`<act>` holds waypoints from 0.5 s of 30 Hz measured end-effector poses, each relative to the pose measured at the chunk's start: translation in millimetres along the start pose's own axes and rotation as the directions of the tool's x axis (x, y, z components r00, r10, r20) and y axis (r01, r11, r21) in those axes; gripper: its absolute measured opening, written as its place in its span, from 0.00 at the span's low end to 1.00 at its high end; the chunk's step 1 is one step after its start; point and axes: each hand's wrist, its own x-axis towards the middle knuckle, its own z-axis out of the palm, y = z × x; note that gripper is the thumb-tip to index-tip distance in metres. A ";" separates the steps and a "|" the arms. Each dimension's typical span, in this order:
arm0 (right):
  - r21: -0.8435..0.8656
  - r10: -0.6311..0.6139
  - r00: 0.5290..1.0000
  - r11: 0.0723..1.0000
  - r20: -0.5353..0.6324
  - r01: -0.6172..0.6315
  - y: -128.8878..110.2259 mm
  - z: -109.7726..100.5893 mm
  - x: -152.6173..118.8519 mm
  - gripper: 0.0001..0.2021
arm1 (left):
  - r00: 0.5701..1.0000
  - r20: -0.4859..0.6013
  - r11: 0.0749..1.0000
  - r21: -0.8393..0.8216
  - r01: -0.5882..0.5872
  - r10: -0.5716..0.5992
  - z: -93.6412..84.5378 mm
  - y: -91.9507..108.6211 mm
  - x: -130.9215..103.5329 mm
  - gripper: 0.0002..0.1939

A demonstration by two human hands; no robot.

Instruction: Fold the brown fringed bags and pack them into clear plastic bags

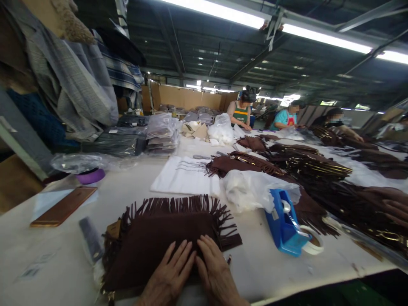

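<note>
A dark brown fringed bag (159, 233) lies flat on the white table in front of me, its fringe spread out along the far edge and the right side. My left hand (174, 272) rests palm down on its lower middle, fingers stretched out. Beside it, my right hand (213, 265) also lies flat on the bag, near its right part. The fingertips of both hands nearly meet. A tan tag (114, 229) shows at the bag's upper left corner, and gold-coloured metal (109, 294) at its lower left corner.
Right of the bag stands a blue tape dispenser (285, 225), with a tape roll (313, 241) beside it. A brown wallet-like piece (63, 207) lies left. Beyond are white sheets (186, 176), plastic wrap (255, 187) and piled fringed bags (312, 163). Several people work farther back.
</note>
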 end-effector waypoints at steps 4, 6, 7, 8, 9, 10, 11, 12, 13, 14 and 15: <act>-0.299 0.328 0.944 0.906 0.049 -0.299 50.7 -11.9 8.3 0.17 | 0.998 0.060 0.999 -0.013 0.030 -0.029 5.7 0.3 -5.9 0.37; -0.437 0.463 0.881 0.775 -0.099 -0.457 65.2 -22.6 0.0 0.17 | 0.999 0.024 1.000 -0.012 0.023 -0.023 8.9 -0.1 -9.0 0.35; -0.458 0.474 0.866 0.741 -0.160 -0.491 66.5 -26.6 -2.8 0.17 | 1.000 0.008 1.000 -0.013 0.019 -0.019 10.3 -0.1 -9.7 0.34; -0.449 0.451 0.874 0.752 -0.182 -0.482 64.1 -28.4 -3.3 0.17 | 1.000 -0.005 1.000 -0.013 0.015 -0.016 11.3 0.1 -9.9 0.34; -0.410 0.402 0.902 0.804 -0.159 -0.431 59.1 -27.8 -1.0 0.17 | 1.000 -0.012 1.000 -0.013 0.012 -0.012 11.5 0.2 -9.7 0.34; -0.344 0.334 0.937 0.872 -0.106 -0.349 53.2 -24.8 3.8 0.18 | 1.000 -0.012 1.000 -0.014 0.009 -0.009 10.8 0.2 -9.2 0.34; -0.268 0.266 0.963 0.925 -0.047 -0.269 48.1 -20.1 10.5 0.18 | 1.000 -0.007 1.000 -0.013 0.006 -0.006 9.5 0.0 -8.6 0.34; -0.198 0.218 0.976 0.957 0.001 -0.213 45.6 -15.0 17.8 0.18 | 1.000 -0.001 1.000 -0.012 0.004 -0.004 7.6 -0.4 -8.0 0.34; -0.149 0.204 0.979 0.969 0.029 -0.198 46.7 -10.7 24.5 0.17 | 1.000 0.005 1.000 -0.012 0.001 -0.001 5.3 -0.9 -7.4 0.34; -0.130 0.229 0.973 0.966 0.029 -0.223 51.8 -8.8 29.3 0.16 | 1.000 0.009 1.000 -0.011 -0.003 0.003 3.1 -1.7 -6.8 0.34; -0.136 0.281 0.960 0.951 0.001 -0.278 59.9 -10.3 31.1 0.16 | 1.000 0.011 1.000 -0.016 -0.007 0.007 1.0 -2.6 -6.2 0.33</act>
